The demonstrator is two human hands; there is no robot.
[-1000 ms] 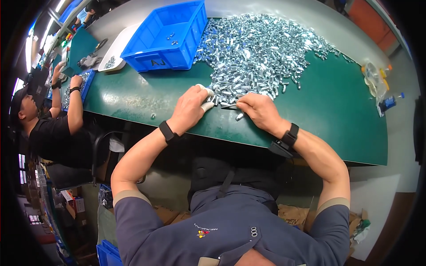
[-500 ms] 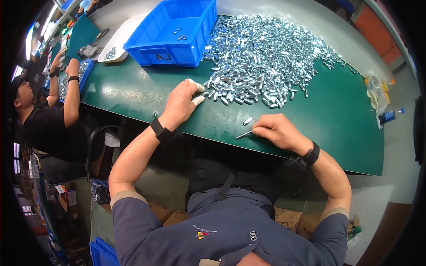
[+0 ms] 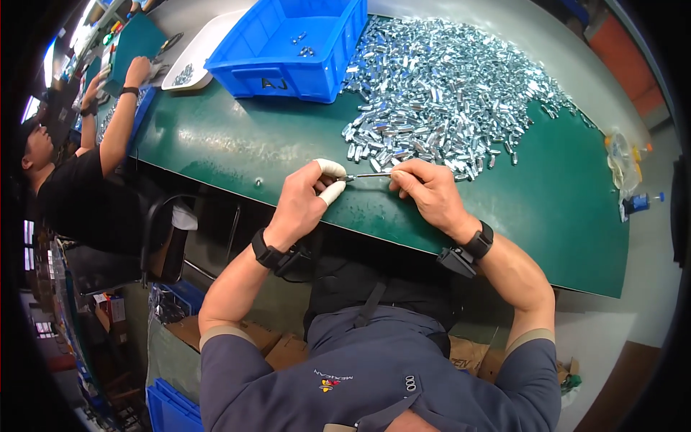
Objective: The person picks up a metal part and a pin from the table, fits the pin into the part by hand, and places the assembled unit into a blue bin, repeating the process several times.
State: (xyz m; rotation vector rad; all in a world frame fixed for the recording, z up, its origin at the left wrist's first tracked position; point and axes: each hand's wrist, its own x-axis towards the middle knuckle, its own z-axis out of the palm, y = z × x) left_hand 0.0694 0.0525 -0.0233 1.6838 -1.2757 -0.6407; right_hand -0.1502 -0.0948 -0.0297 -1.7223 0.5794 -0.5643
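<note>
Over the near part of the green table, my two hands face each other in front of a heap of small shiny metal parts (image 3: 446,93). White covers sit on the thumb and a finger of my left hand (image 3: 301,198), which pinches one small metal part (image 3: 348,178). From the other side my right hand (image 3: 432,193) grips a thin metal rod (image 3: 373,175) between thumb and fingers. The rod points left, and its tip meets the part or lies right at it; whether it is inside cannot be made out.
Behind my left hand stands a blue bin (image 3: 288,68) with a few parts inside. A white tray (image 3: 204,57) holds more parts. A clear plastic bag (image 3: 622,165) and a small blue item (image 3: 638,204) lie at the right edge. A co-worker (image 3: 79,165) sits at far left.
My left hand has left the heap's edge with a metal part and come nearer. My right hand has raised the rod and brought it left to that part.
</note>
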